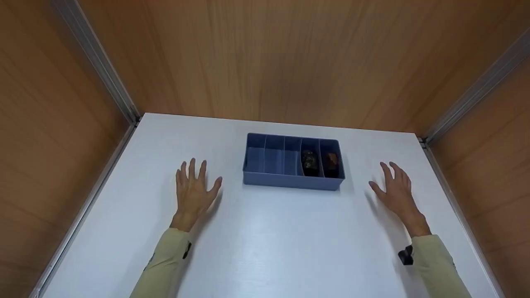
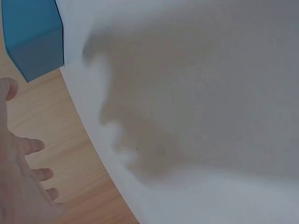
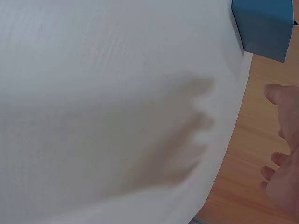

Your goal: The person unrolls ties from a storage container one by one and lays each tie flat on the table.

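A blue tray (image 1: 271,179) with a row of several compartments sits toward the back of the white table. Its two rightmost compartments each hold something: a dark, shiny item with pale specks (image 1: 310,163), and beside it a dark item with an orange-brown top (image 1: 331,162). What kind they are, I cannot tell. My left hand (image 1: 193,196) hovers left of the tray, fingers spread, holding nothing. To the tray's right my right hand (image 1: 396,193) is held over the table with fingers loosely extended, touching nothing. Each wrist view catches only a corner of the tray (image 2: 35,51) (image 3: 266,35).
Wood-grain panels rise behind the table (image 1: 265,231) and on both sides, with metal rails (image 1: 103,70) at the corners. Both hands cast shadows on the white surface. A small black device (image 1: 406,255) sits at the right sleeve's cuff.
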`<state>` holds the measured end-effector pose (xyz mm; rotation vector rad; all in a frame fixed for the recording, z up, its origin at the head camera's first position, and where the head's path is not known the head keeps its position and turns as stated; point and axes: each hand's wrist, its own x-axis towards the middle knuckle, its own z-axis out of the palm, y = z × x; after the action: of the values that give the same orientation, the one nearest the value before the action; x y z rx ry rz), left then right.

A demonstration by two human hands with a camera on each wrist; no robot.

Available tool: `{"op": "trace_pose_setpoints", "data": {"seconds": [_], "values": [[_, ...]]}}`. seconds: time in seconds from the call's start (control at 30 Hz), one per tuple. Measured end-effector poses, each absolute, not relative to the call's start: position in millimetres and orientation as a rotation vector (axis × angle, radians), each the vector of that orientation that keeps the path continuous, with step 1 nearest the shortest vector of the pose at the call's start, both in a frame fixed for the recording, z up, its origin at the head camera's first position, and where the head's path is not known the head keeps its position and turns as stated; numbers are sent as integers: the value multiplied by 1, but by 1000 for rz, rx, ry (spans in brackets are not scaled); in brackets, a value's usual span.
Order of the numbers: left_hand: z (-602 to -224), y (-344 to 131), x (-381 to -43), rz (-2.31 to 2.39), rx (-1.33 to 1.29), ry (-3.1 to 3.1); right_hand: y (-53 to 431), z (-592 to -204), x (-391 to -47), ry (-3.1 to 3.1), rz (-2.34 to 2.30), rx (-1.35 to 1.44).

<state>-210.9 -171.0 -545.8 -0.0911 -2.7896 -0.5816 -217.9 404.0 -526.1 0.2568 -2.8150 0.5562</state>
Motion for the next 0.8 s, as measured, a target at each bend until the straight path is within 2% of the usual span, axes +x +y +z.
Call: {"op": "trace_pose_setpoints", "data": {"seconds": [0.3,0.8], "values": [[-544,-162,-214,-689,-115,-2627,398,-527,-224,-2638,654,287],[-542,-148,-222,-866,0,-2570,391,-519,-232,-2571,821,218]]}}
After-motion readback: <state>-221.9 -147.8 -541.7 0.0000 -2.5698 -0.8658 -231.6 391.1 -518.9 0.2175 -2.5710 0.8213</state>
